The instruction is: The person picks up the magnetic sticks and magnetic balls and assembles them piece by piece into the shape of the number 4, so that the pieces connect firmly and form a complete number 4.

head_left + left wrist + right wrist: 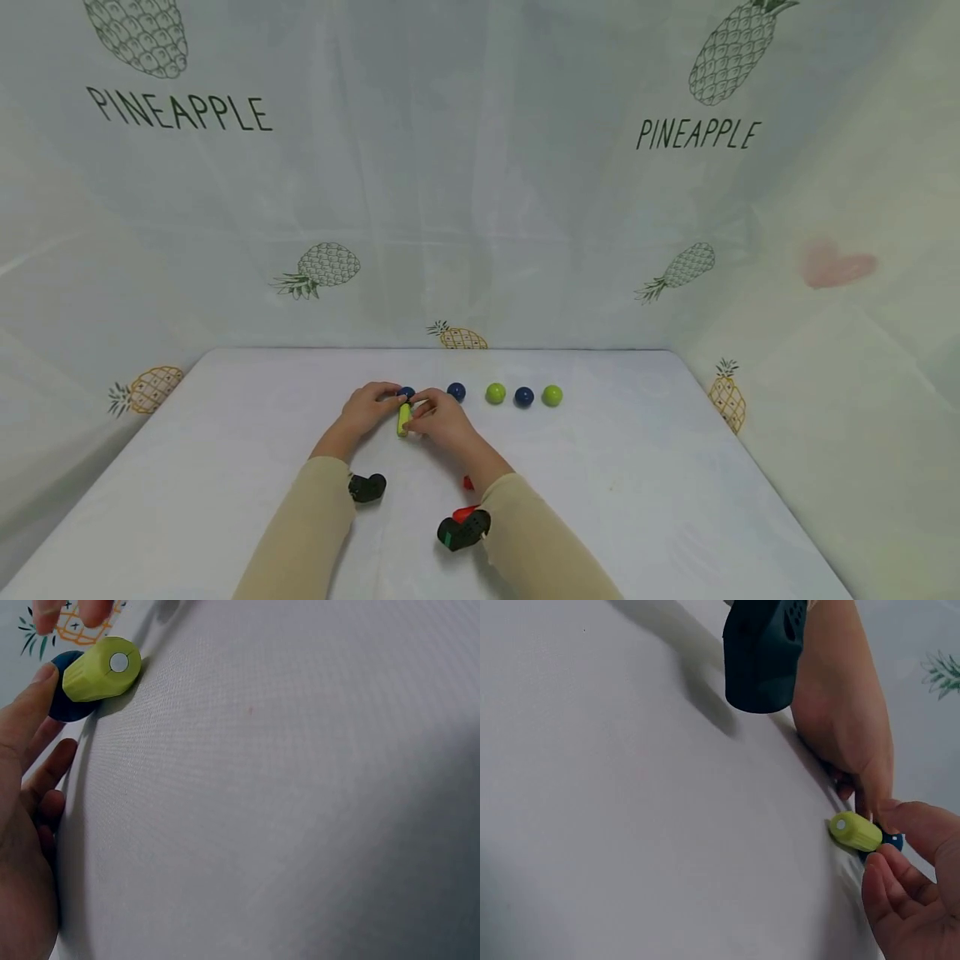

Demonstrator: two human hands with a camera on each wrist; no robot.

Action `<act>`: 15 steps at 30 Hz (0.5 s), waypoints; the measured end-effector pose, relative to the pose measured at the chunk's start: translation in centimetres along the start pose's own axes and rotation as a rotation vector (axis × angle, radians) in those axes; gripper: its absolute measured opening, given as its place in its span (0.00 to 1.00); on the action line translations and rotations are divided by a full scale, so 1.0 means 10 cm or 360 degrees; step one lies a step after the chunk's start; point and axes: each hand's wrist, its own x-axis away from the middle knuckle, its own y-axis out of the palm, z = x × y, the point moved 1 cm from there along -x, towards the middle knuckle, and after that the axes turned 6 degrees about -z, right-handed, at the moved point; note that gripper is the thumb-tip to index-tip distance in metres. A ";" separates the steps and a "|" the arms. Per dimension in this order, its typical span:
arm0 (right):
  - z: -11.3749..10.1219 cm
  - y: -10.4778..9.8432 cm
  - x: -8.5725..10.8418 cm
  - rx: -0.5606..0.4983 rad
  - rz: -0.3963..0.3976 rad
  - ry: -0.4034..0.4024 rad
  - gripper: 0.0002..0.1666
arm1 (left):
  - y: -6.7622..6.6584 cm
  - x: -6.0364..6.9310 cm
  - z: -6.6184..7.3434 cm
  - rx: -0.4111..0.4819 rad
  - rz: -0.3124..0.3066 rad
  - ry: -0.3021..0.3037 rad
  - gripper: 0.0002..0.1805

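A yellow-green stick (403, 420) lies on the table, its far end against a dark blue ball (406, 392). My left hand (366, 410) is at the ball's left side; in the left wrist view its thumb presses the blue ball (66, 706), with fingers behind. Just right of stick and ball is my right hand (446, 422), thumb and fingers parted and bent. The left wrist view shows a small gap between its fingertips and the stick (103, 671). In the right wrist view, the stick (857, 832) points away from the ball (893, 841).
To the right stand a blue ball (456, 391), a green ball (496, 393), another blue ball (524, 397) and another green ball (552, 395), in a rough row. Red objects (464, 514) lie partly hidden by the right forearm. A pineapple-print cloth (480, 183) hangs behind the white table (637, 467).
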 end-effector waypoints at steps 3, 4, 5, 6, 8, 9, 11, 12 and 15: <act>-0.04 -0.05 0.01 0.0052 0.0040 0.0001 0.24 | 0.00 -0.01 0.00 0.0012 0.0003 -0.0014 0.22; -0.04 -0.07 0.01 0.0081 0.0053 -0.0002 0.24 | 0.00 -0.01 0.00 0.0015 0.0006 -0.0013 0.22; -0.04 -0.09 0.02 0.0107 0.0061 -0.0003 0.24 | 0.00 -0.01 0.00 0.0019 0.0008 -0.0014 0.21; -0.04 -0.11 0.02 0.0128 0.0070 -0.0009 0.24 | 0.00 -0.01 0.00 0.0028 0.0008 -0.0021 0.22; -0.05 -0.15 0.02 0.0171 0.0083 -0.0023 0.24 | 0.01 0.00 -0.01 0.0036 0.0005 -0.0027 0.22; -0.05 -0.17 0.02 0.0187 0.0091 -0.0028 0.24 | 0.01 0.00 -0.01 0.0040 0.0000 -0.0030 0.22; -0.06 -0.22 0.03 0.0208 0.0105 -0.0039 0.24 | 0.01 0.00 -0.01 0.0040 -0.0008 -0.0042 0.22; -0.06 -0.24 0.03 0.0219 0.0113 -0.0048 0.24 | 0.01 0.00 0.00 0.0040 -0.0009 -0.0050 0.22; -0.10 -0.30 0.04 0.0244 0.0139 -0.0042 0.24 | 0.01 0.00 0.01 0.0044 -0.0003 -0.0069 0.22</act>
